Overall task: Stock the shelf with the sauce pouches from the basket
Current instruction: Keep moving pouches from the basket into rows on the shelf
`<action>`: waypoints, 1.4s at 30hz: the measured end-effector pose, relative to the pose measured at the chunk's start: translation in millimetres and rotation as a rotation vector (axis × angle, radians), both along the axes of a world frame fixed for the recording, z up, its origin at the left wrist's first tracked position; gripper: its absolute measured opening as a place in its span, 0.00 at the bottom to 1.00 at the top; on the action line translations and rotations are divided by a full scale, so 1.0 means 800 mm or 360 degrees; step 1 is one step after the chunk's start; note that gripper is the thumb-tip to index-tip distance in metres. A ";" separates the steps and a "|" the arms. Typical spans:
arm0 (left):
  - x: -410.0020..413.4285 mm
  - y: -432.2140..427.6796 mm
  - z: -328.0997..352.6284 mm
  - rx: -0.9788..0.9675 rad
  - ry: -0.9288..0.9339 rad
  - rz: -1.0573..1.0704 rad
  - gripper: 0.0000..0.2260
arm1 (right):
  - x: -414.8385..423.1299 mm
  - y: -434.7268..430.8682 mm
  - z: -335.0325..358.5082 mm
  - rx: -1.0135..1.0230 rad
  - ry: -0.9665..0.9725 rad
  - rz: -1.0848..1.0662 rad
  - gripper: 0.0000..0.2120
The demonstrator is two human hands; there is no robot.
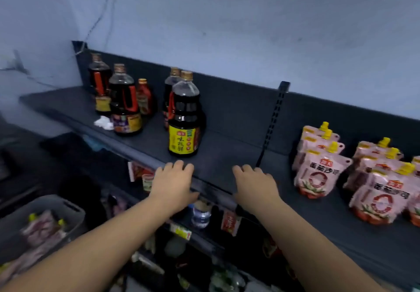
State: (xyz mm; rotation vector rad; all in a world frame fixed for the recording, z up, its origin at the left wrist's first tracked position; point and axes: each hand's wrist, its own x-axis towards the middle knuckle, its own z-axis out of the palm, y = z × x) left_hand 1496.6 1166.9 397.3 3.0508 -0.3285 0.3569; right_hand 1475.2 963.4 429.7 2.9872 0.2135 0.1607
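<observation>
Pink sauce pouches [318,171] with yellow caps stand upright in rows on the right part of the dark top shelf [231,153]. More pink pouches lie in the grey basket [68,207] at the lower left. My left hand [173,183] and my right hand [255,186] both rest palm down on the shelf's front edge, a little apart, fingers slightly spread and holding nothing. Bare shelf lies between and beyond the hands.
Dark soy sauce bottles [185,118] stand on the left half of the shelf, with a crumpled white scrap [104,123] beside them. A slotted upright [272,121] divides the back panel. Lower shelves hold a water bottle [201,214] and small packets.
</observation>
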 end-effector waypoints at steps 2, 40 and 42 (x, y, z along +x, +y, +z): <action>-0.008 0.064 -0.009 0.0003 0.0029 0.0162 0.28 | 0.017 0.056 -0.005 0.0015 -0.0017 0.0103 0.23; -0.076 0.642 -0.219 -0.0817 0.0580 0.2105 0.29 | 0.215 0.775 -0.223 -0.0428 0.0690 0.1813 0.25; -0.072 0.654 -0.246 -0.0957 0.0657 0.2077 0.25 | 0.208 0.791 -0.248 -0.0463 0.0759 0.1777 0.24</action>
